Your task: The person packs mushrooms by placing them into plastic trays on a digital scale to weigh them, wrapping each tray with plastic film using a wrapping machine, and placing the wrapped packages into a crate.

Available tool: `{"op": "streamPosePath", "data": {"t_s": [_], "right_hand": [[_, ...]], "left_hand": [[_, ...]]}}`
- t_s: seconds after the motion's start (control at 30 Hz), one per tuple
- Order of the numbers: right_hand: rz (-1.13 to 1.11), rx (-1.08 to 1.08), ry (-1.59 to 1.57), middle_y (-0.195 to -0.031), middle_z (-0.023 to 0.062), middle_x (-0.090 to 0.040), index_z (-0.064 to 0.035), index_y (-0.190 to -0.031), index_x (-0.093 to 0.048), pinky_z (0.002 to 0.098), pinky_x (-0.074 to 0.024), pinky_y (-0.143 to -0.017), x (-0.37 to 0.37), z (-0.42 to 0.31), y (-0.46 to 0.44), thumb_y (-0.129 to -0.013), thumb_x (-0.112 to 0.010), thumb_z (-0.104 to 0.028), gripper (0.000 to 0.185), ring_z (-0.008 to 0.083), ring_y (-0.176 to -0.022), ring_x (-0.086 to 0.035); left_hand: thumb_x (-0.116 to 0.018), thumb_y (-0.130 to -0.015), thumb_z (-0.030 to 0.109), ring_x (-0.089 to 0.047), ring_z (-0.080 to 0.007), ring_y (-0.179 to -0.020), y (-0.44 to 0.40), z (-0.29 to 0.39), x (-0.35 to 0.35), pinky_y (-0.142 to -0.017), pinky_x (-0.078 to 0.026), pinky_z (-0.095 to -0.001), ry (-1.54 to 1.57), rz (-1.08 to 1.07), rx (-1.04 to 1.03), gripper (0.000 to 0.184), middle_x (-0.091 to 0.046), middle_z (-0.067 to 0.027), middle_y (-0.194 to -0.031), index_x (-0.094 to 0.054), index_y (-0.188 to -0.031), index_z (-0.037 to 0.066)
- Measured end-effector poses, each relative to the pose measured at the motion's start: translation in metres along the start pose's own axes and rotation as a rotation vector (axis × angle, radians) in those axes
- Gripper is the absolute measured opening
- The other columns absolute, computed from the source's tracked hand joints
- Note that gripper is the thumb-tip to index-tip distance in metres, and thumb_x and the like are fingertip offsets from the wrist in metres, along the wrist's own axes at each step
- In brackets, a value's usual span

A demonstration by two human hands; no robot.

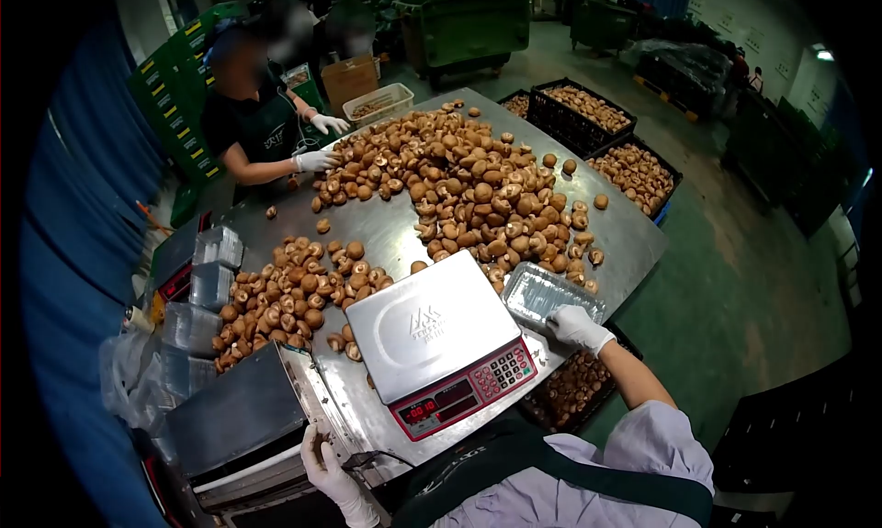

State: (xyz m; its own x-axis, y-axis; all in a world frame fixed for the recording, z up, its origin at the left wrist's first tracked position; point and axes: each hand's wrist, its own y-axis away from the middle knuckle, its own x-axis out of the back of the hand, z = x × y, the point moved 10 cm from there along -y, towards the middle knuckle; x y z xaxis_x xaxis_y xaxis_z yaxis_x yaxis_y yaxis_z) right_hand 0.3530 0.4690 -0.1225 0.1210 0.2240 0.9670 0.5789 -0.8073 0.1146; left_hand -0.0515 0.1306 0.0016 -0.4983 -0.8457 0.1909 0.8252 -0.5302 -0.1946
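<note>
My right hand [581,330], in a white glove, grips the near edge of a clear plastic tray [537,287] just right of the scale. My left hand [333,477], also gloved, is low in front beside the wrapping machine [239,409]. Its fingers are curled around a small brownish thing that I cannot make out. Between my hands stands a digital scale [436,321] with a bare metal pan and a lit red display. A large heap of brown mushrooms [482,193] lies beyond the scale, and a smaller pile of mushrooms [285,294] lies to its left.
Stacked clear trays [191,329] line the table's left edge. Across the metal table [386,223], a co-worker's gloved hands [322,142] are at the heap. Black crates of mushrooms [634,174] stand at the right, another crate [574,390] below my right arm. Green bins [469,32] stand behind.
</note>
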Motion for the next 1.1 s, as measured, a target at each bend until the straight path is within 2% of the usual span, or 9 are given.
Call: {"op": "streamPosePath", "data": {"t_s": [0.2,0.3,0.47,0.6,0.63,0.67,0.73,1.0,1.1], "right_hand": [[0.096,-0.074,-0.153,-0.084,0.0154,-0.064,-0.0073,-0.086,-0.065,0.0433,-0.0487,-0.072,0.026,0.008,0.006,-0.079,-0.06,-0.021,0.016,0.0346,-0.081,-0.061],[0.308,-0.211,-0.154,-0.085,0.0157,-0.062,-0.0073,-0.088,-0.062,0.0414,-0.0492,-0.072,0.087,0.013,0.016,-0.083,-0.061,-0.02,0.014,0.0343,-0.082,-0.061],[0.597,0.189,-0.331,-0.082,0.0101,-0.06,-0.0083,-0.089,-0.058,0.0367,-0.0482,-0.066,0.174,-0.082,0.023,-0.081,-0.06,-0.003,0.009,0.0301,-0.074,-0.06],[0.355,0.558,-0.296,-0.081,0.0094,-0.061,-0.0101,-0.085,-0.06,0.0371,-0.0485,-0.066,0.139,-0.193,0.005,-0.079,-0.063,-0.005,0.008,0.0283,-0.077,-0.059],[0.246,0.61,-0.267,-0.08,0.0092,-0.061,-0.0099,-0.084,-0.061,0.0374,-0.0485,-0.066,0.118,-0.209,-0.004,-0.079,-0.064,-0.009,0.006,0.0285,-0.078,-0.059],[0.134,0.659,-0.236,-0.079,0.0089,-0.062,-0.0098,-0.083,-0.061,0.0378,-0.0484,-0.065,0.1,-0.222,-0.012,-0.08,-0.065,-0.014,0.007,0.0286,-0.078,-0.059],[0.111,0.712,-0.252,-0.076,0.0087,-0.062,-0.0097,-0.083,-0.062,0.0382,-0.0487,-0.066,0.097,-0.227,-0.027,-0.081,-0.064,-0.021,0.012,0.0284,-0.078,-0.059],[-0.238,0.105,-0.646,-0.083,0.0108,-0.067,-0.0011,-0.092,-0.067,0.0308,-0.0492,-0.074,0.077,-0.176,-0.196,-0.089,-0.058,-0.037,0.037,0.018,-0.08,-0.063],[-0.403,0.118,-0.952,-0.11,0.0133,-0.063,0.0,-0.124,-0.054,0.0321,-0.047,-0.083,0.038,-0.188,-0.266,-0.091,-0.046,-0.053,0.063,0.0221,-0.098,-0.06]], "left_hand": [[-0.047,-0.089,-0.001,-0.056,-0.0185,-0.101,-0.011,0.014,-0.031,-0.09,-0.045,-0.0294,-0.081,-0.056,-0.063,0.03,-0.057,-0.0113,-0.115,-0.054,-0.118,-0.004],[-0.049,-0.089,0.0,-0.056,-0.0159,-0.099,-0.014,-0.014,-0.046,-0.086,-0.045,-0.027,0.081,-0.077,0.149,0.03,-0.057,-0.01,-0.113,-0.055,-0.118,-0.003],[-0.056,-0.088,0.011,-0.054,-0.0173,-0.098,0.018,-0.102,-0.073,-0.085,-0.047,-0.0331,0.561,0.061,0.758,0.037,-0.054,-0.0053,-0.106,-0.049,-0.124,0.006],[-0.057,-0.087,0.022,-0.046,-0.0271,-0.113,0.043,-0.165,-0.097,-0.094,-0.036,-0.0492,0.747,0.046,1.06,0.046,-0.051,-0.0041,-0.106,-0.042,-0.129,0.012],[-0.058,-0.086,0.023,-0.055,-0.0239,-0.095,0.047,-0.185,-0.101,-0.084,-0.041,-0.0479,0.792,0.067,1.126,0.017,-0.056,-0.0045,-0.097,-0.053,-0.099,0.013],[-0.058,-0.086,0.023,-0.055,-0.0239,-0.095,0.043,-0.191,-0.103,-0.084,-0.041,-0.0479,0.795,0.076,1.126,0.017,-0.056,-0.0045,-0.097,-0.053,-0.099,0.013],[-0.057,-0.087,0.025,-0.046,-0.0277,-0.116,0.045,-0.202,-0.115,-0.094,-0.035,-0.0461,0.814,0.006,1.204,0.043,-0.053,-0.0062,-0.111,-0.045,-0.126,0.012],[-0.047,-0.091,0.044,-0.053,-0.0225,-0.081,-0.023,-0.21,-0.15,-0.065,-0.045,-0.0334,1.059,0.049,1.116,0.062,-0.036,-0.0117,-0.143,-0.032,-0.141,0.012],[-0.045,-0.089,0.055,-0.049,-0.034,-0.108,-0.075,-0.21,-0.171,-0.089,-0.042,-0.044,1.138,-0.073,0.994,0.072,-0.029,-0.0102,-0.147,-0.021,-0.146,0.018]]}}
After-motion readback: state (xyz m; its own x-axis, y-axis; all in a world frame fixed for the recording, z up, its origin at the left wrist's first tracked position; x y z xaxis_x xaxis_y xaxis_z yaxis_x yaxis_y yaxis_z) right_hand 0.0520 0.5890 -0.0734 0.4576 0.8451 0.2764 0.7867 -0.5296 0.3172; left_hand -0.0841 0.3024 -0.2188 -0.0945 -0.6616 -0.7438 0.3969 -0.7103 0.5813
